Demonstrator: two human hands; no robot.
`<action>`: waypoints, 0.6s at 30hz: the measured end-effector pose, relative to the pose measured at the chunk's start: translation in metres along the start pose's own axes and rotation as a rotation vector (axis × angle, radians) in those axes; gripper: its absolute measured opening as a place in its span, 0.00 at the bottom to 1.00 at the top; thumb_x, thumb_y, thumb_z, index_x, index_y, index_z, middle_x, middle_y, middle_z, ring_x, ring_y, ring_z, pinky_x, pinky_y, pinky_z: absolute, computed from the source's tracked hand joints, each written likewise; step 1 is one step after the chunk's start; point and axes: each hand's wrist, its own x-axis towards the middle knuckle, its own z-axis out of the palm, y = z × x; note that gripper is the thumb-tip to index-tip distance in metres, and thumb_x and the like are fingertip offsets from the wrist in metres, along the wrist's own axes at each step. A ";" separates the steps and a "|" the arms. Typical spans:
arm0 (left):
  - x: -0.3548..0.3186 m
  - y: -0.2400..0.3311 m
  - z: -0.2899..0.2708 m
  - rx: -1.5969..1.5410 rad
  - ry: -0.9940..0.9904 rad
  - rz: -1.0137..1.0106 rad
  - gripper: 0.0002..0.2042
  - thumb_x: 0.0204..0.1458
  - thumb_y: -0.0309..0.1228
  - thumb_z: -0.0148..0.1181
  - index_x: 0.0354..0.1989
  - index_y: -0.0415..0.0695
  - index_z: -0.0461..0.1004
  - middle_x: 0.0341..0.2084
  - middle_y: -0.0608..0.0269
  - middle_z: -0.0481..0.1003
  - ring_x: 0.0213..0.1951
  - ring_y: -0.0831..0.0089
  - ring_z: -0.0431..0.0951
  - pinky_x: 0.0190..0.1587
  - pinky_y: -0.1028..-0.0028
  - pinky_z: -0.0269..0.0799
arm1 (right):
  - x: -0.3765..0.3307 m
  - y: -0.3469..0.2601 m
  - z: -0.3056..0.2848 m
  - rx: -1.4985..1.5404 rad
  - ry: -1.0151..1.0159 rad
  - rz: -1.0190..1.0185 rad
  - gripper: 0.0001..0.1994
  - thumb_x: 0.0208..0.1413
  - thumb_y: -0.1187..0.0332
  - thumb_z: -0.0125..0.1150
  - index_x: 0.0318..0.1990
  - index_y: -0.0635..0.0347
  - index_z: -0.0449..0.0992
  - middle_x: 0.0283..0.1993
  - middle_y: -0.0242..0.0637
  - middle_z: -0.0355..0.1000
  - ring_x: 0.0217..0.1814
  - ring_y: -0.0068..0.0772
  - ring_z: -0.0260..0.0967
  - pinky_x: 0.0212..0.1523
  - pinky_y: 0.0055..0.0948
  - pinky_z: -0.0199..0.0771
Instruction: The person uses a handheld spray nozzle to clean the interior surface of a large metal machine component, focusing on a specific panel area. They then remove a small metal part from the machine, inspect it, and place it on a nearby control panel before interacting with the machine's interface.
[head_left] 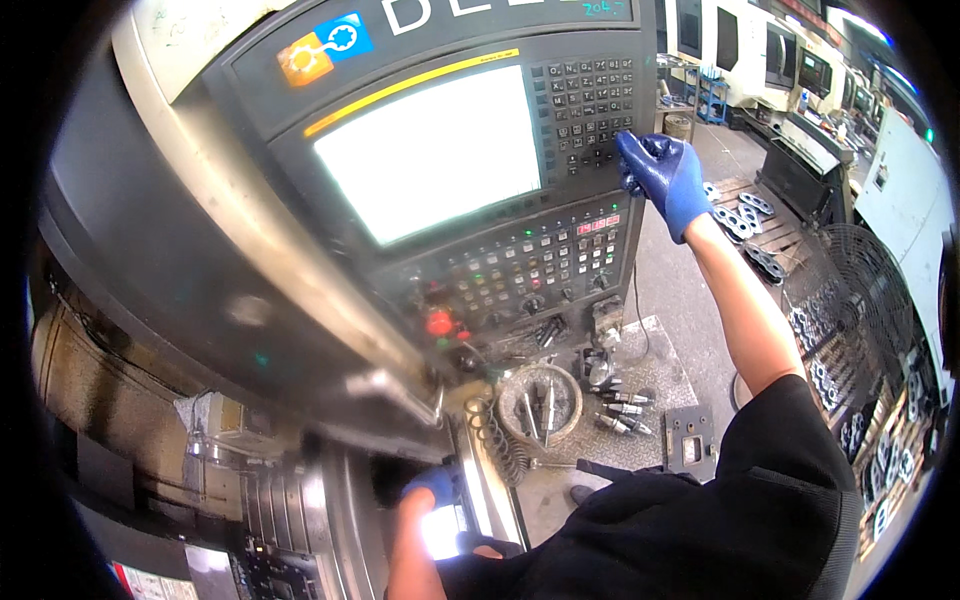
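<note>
My right hand (pixel 660 175), in a dark blue coated glove, is at the right edge of a machine control panel (pixel 590 210). Its fingers are curled in beside the lower keys of the keypad (pixel 592 100), and nothing shows in them. Left of the keys, the panel's screen (pixel 430 155) glares white. Below it run rows of lit buttons and a red emergency stop button (pixel 439 322). My left hand (pixel 432 487), also blue-gloved, is low down by the machine's door edge. Its fingers are mostly hidden, so what it touches is unclear.
Under the panel, a metal shelf (pixel 650 360) bears a round tray (pixel 508 408) with tools, several tool holders (pixel 625 412) and a coiled hose (pixel 492 440). The machine's interior (pixel 270 480) lies at lower left. A black fan (pixel 865 270) and pallets of metal parts (pixel 745 215) stand right.
</note>
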 end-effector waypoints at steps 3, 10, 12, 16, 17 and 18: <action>0.005 -0.005 0.003 0.037 -0.022 -0.006 0.24 0.40 0.43 0.72 0.45 0.45 0.76 0.38 0.56 0.77 0.38 0.61 0.75 0.47 0.64 0.72 | 0.007 -0.001 0.003 -0.031 0.017 -0.020 0.22 0.56 0.50 0.61 0.22 0.62 0.76 0.16 0.30 0.70 0.19 0.17 0.64 0.23 0.24 0.63; 0.004 0.002 0.000 0.013 -0.063 -0.052 0.28 0.41 0.44 0.72 0.50 0.45 0.74 0.45 0.55 0.75 0.45 0.59 0.74 0.51 0.64 0.71 | 0.009 -0.009 0.011 -0.084 0.033 -0.009 0.24 0.55 0.48 0.61 0.21 0.63 0.76 0.14 0.30 0.68 0.18 0.17 0.63 0.23 0.24 0.62; -0.002 -0.010 0.007 -0.014 0.005 -0.045 0.23 0.46 0.42 0.66 0.49 0.46 0.74 0.43 0.53 0.76 0.42 0.59 0.75 0.48 0.64 0.71 | 0.008 -0.014 0.018 -0.098 0.019 -0.015 0.24 0.55 0.48 0.62 0.22 0.63 0.77 0.15 0.29 0.68 0.18 0.17 0.63 0.23 0.24 0.62; -0.003 0.012 0.006 -0.190 0.089 0.001 0.14 0.55 0.38 0.56 0.46 0.46 0.74 0.35 0.54 0.78 0.33 0.66 0.74 0.39 0.66 0.72 | 0.006 -0.020 0.016 -0.088 0.014 -0.015 0.22 0.54 0.50 0.64 0.23 0.63 0.77 0.16 0.28 0.68 0.19 0.17 0.63 0.24 0.24 0.63; -0.010 0.013 0.003 -0.208 0.086 -0.015 0.13 0.55 0.37 0.56 0.45 0.46 0.74 0.34 0.56 0.78 0.32 0.68 0.72 0.39 0.66 0.72 | 0.006 -0.021 0.019 -0.040 0.017 -0.032 0.22 0.53 0.50 0.65 0.23 0.63 0.77 0.17 0.28 0.69 0.19 0.17 0.63 0.24 0.24 0.63; -0.016 0.014 0.001 -0.225 0.082 -0.030 0.12 0.55 0.37 0.56 0.45 0.46 0.75 0.33 0.57 0.77 0.32 0.70 0.71 0.38 0.67 0.72 | 0.010 -0.015 0.021 -0.012 0.005 -0.017 0.21 0.53 0.50 0.66 0.24 0.63 0.77 0.18 0.28 0.69 0.19 0.17 0.63 0.24 0.23 0.63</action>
